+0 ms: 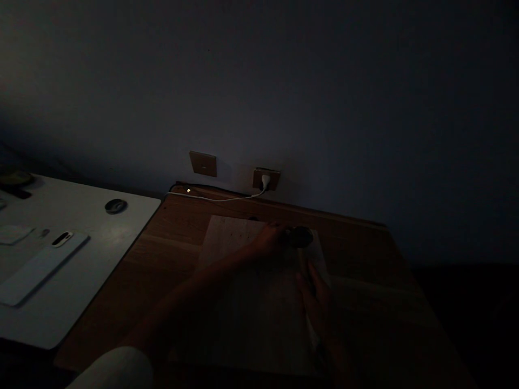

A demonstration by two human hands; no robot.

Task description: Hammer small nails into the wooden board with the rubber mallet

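Observation:
The scene is very dark. A pale sheet or board [231, 237] lies on a wooden table [170, 243]. My left hand [271, 239] reaches across it to a small dark round object [302, 236] at its far edge and touches it; the fingers look curled, though darkness hides the grip. My right hand [318, 294] rests on the sheet's right side, holding what seems to be a thin dark stick-like thing; it is too dim to name.
A white table [101, 254] adjoins on the left, carrying a white phone [42, 265], a small round dark item [115, 206] and other small things. On the wall are a switch plate [203, 163] and a socket with a white charger [265, 181] and cable.

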